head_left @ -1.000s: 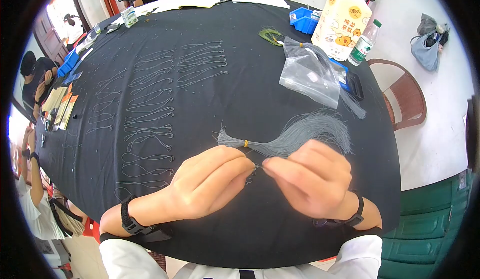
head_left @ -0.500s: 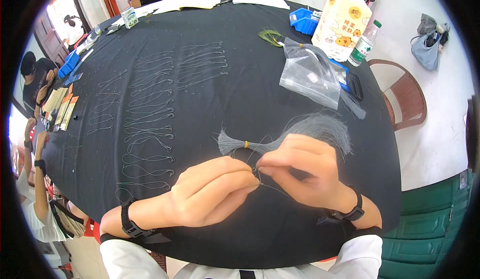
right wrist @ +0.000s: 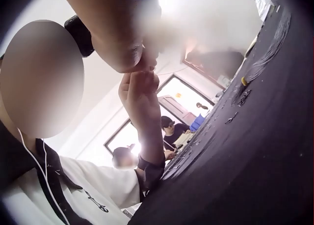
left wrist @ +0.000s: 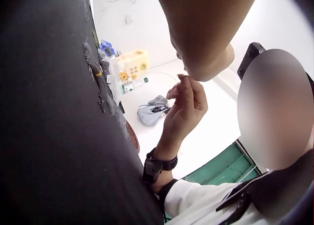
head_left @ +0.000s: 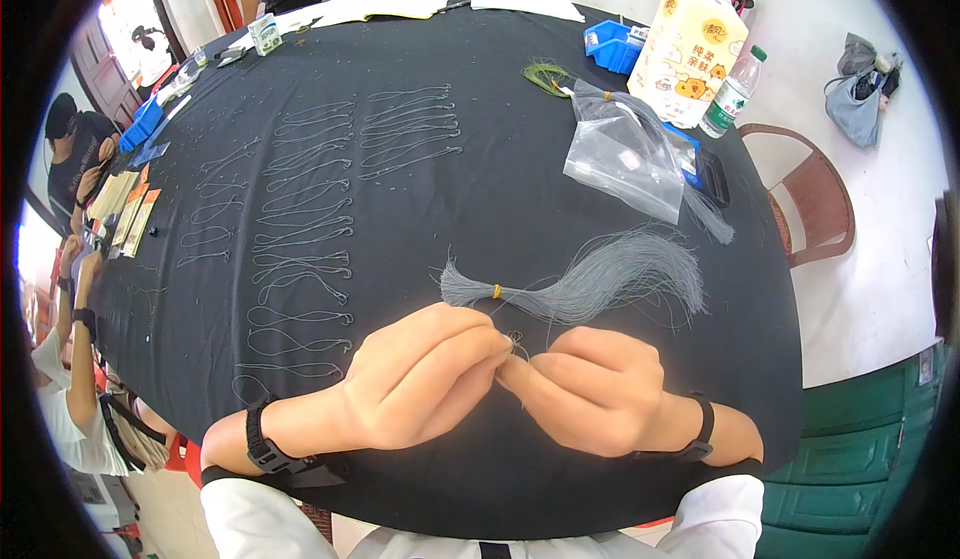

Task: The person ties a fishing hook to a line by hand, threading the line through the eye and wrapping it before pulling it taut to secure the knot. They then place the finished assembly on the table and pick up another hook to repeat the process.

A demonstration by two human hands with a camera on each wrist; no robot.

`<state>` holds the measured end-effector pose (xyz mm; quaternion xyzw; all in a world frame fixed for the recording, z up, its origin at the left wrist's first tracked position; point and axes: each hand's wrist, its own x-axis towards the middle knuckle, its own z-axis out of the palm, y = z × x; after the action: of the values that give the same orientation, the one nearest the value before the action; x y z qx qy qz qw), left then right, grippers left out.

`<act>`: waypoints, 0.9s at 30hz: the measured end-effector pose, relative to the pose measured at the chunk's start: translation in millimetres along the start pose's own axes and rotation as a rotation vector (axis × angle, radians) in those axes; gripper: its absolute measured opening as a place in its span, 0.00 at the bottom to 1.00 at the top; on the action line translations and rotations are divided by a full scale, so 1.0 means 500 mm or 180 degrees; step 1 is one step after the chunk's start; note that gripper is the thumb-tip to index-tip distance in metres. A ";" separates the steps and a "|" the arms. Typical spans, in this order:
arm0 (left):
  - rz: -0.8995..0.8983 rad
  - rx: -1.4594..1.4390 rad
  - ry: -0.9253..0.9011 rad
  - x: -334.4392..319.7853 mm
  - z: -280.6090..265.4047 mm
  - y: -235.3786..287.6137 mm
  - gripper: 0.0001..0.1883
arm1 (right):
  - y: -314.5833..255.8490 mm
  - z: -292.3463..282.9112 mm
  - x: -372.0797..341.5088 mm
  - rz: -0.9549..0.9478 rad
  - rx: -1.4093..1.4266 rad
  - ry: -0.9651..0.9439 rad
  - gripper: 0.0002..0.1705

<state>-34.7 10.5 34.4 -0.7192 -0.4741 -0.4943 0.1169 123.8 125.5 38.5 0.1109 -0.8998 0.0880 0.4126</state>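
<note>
Here we have the left hand (head_left: 425, 379) and right hand (head_left: 590, 389) pinching a fine strand (head_left: 516, 339) at their meeting fingertips, near the banded grey bundle (head_left: 635, 274), where one uneven tug could spring it loose!

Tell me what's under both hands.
In the head view, black cloth shows around the left hand and right hand, which cover whatever lies directly beneath. The right wrist view shows dark clumps on the cloth near the grey bundle; I can't tell if they're underneath.
</note>
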 end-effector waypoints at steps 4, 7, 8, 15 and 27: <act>0.0284 0.0284 -0.0098 0.001 0.004 -0.008 0.13 | -0.011 -0.010 0.002 -0.0110 -0.0229 -0.0059 0.18; 0.0352 0.0354 -0.0234 0.003 0.002 -0.009 0.13 | -0.012 -0.023 0.011 -0.0109 -0.0370 -0.0026 0.18; 0.0377 0.0327 -0.0201 0.002 0.004 -0.010 0.13 | -0.009 -0.027 0.013 -0.0084 -0.0369 0.0008 0.18; 0.0478 0.0080 -0.0219 -0.001 0.006 -0.008 0.13 | 0.028 -0.044 0.024 0.0341 -0.0050 0.0120 0.16; 0.0140 -0.0447 -0.0125 0.002 -0.002 0.000 0.14 | 0.051 -0.030 0.016 0.1869 0.2409 -0.0701 0.06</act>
<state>-34.9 10.5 35.9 -0.7454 -0.4245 -0.5094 0.0677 122.5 152.9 52.7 0.0034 -0.8362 0.5092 0.2036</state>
